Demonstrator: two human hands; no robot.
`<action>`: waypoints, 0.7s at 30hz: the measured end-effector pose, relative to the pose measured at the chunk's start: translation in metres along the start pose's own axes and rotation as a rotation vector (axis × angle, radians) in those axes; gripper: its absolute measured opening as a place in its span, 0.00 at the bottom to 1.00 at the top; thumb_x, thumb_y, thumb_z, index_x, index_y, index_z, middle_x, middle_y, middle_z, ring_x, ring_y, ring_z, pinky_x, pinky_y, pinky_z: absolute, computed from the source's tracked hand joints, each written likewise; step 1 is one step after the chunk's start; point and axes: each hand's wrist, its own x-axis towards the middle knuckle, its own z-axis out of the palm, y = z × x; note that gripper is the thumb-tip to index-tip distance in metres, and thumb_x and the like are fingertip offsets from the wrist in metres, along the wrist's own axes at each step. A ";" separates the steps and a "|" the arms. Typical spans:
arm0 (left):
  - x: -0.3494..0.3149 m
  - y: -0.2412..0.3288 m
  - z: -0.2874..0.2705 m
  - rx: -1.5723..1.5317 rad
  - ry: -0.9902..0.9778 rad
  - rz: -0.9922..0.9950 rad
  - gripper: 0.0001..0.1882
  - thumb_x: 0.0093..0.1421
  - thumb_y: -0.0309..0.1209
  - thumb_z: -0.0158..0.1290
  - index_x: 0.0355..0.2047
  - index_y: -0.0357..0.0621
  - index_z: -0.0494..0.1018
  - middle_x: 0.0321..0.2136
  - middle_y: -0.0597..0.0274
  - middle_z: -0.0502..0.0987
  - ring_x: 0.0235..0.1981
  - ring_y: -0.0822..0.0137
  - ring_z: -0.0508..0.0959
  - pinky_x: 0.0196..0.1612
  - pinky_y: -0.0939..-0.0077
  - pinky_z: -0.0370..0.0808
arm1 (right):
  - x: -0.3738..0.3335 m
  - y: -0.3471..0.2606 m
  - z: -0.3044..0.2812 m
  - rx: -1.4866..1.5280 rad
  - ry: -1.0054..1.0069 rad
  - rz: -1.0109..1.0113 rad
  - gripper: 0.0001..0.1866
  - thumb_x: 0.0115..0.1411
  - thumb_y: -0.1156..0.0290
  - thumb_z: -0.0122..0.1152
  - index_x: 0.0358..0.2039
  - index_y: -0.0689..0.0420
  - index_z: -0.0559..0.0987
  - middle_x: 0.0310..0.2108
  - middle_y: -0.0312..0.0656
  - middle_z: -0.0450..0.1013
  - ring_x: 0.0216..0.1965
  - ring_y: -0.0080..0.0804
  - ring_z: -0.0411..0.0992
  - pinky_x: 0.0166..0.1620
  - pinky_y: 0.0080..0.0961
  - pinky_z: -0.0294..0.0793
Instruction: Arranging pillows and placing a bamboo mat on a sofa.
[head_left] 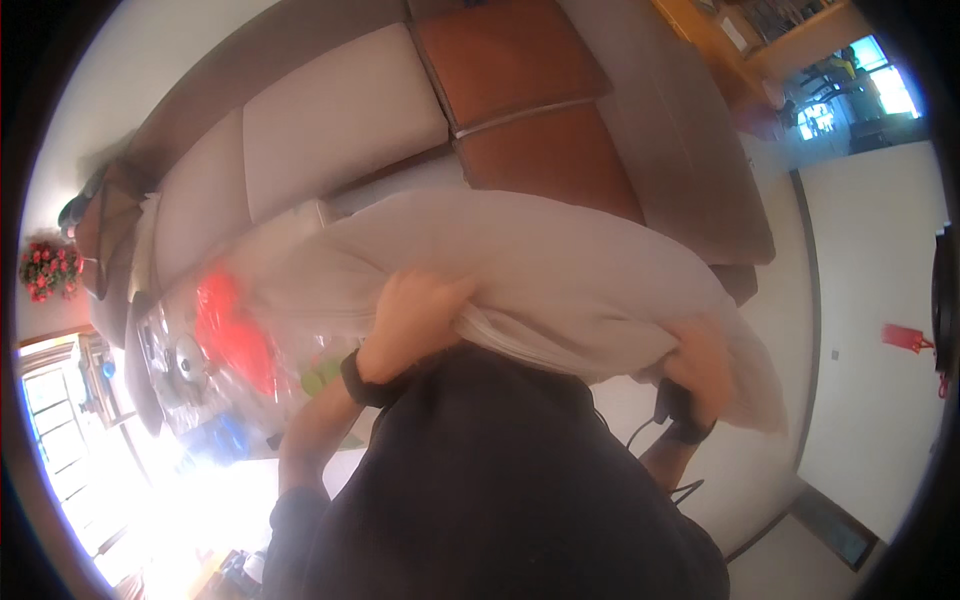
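A large beige sofa cushion (560, 250) with a loose, wrinkled cloth cover spans the space in front of my body. My left hand (418, 315) is closed on its near edge, bunching the fabric near the middle. Further right, my right hand (703, 365) grips the same edge, its fingers partly hidden and blurred by motion. Folds of cloth gather between the two hands. The cushion's right end sags past my right hand, and its left end is blurred. Dark bands circle both wrists.
Behind the cushion stands a brown sofa (690, 150) with a beige seat cushion (345, 110) and reddish-brown pads (545, 145). At left, a red item (235, 330) lies among clear plastic on a table. Red flowers (50, 268) stand beyond. A white wall (870, 330) is at right.
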 end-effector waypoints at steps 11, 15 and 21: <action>0.084 -0.151 -0.029 -0.030 -0.032 -0.110 0.10 0.40 0.31 0.59 0.26 0.48 0.75 0.17 0.52 0.74 0.24 0.46 0.75 0.26 0.53 0.69 | 0.227 -0.019 0.043 -0.124 -0.260 0.073 0.10 0.33 0.75 0.54 0.20 0.59 0.79 0.25 0.55 0.73 0.33 0.57 0.69 0.38 0.47 0.66; 0.118 -0.215 -0.046 -0.067 0.015 -0.077 0.11 0.40 0.31 0.59 0.27 0.48 0.75 0.19 0.52 0.75 0.25 0.46 0.76 0.26 0.53 0.69 | 0.282 -0.046 0.056 -0.100 -0.206 0.051 0.13 0.31 0.75 0.54 0.22 0.59 0.79 0.25 0.55 0.73 0.31 0.58 0.69 0.37 0.48 0.66; 0.179 -0.293 -0.088 0.021 -0.054 -0.025 0.10 0.40 0.30 0.59 0.27 0.48 0.75 0.20 0.52 0.76 0.27 0.46 0.77 0.28 0.53 0.70 | 0.352 -0.064 0.081 -0.066 -0.120 0.052 0.14 0.31 0.74 0.54 0.24 0.58 0.80 0.25 0.55 0.73 0.33 0.58 0.69 0.38 0.46 0.67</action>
